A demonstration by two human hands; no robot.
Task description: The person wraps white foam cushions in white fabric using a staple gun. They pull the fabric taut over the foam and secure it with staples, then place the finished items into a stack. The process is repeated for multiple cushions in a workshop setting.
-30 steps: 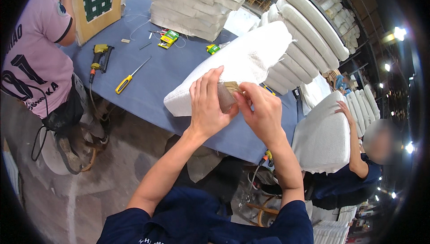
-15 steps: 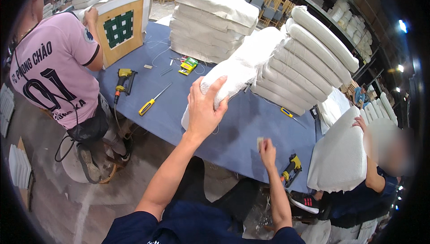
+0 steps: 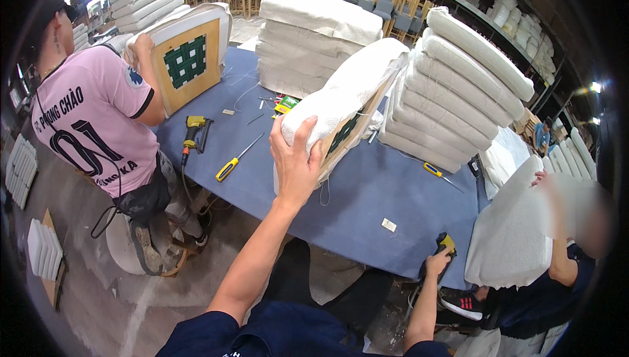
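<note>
My left hand [image 3: 296, 160] grips the near edge of a white fabric-covered seat cushion [image 3: 357, 81], tilted up on its edge on the blue table [image 3: 357, 193]. Its wooden underside with dark green webbing faces right. At the table's front right edge, my right hand [image 3: 435, 265] is wrapped around the handle of a yellow and black staple gun [image 3: 447, 244]. A small pale block [image 3: 388, 224] lies on the table to the left of that gun.
Stacks of white cushions [image 3: 308, 42] [image 3: 452, 95] stand behind. Another staple gun [image 3: 192, 135], a yellow screwdriver [image 3: 228, 169] and a second screwdriver [image 3: 434, 171] lie on the table. Co-workers at left [image 3: 92, 121] and right [image 3: 557, 252] each hold a seat cushion.
My right hand has let go of the small pale block, moved right and taken hold of the staple gun. The seat cushion has turned, bringing its wooden underside into view.
</note>
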